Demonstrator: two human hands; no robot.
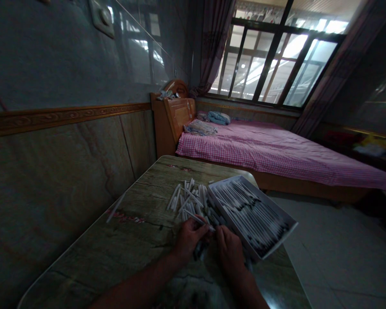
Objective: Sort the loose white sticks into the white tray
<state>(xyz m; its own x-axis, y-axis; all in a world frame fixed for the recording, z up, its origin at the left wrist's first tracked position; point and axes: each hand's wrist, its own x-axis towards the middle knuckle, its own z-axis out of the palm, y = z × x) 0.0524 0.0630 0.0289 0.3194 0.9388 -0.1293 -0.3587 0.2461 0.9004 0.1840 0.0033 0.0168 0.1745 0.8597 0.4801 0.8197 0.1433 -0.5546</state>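
Observation:
Over the table, my left hand (189,238) pinches a slim white tube (195,218) that looks like a pen barrel, slanting down to the right. The tube's lower end meets the fingertips of my right hand (230,249), which is closed; whatever it grips there is hidden. Just beyond my hands lies a loose pile of similar white tubes (188,197). To the right, close to my right hand, a shallow white box (291,227) holds rows of slim white sticks with dark ends (251,210). Small dark pieces (199,251) lie beneath my hands, too dim to name.
The stone-patterned table (141,249) stands along a tiled wall (67,180). One single white tube (116,207) lies near its left edge. Past the far edge is a bed (260,146) with a pink checked cover and a wooden headboard (172,120). Tiled floor (324,240) shows at right.

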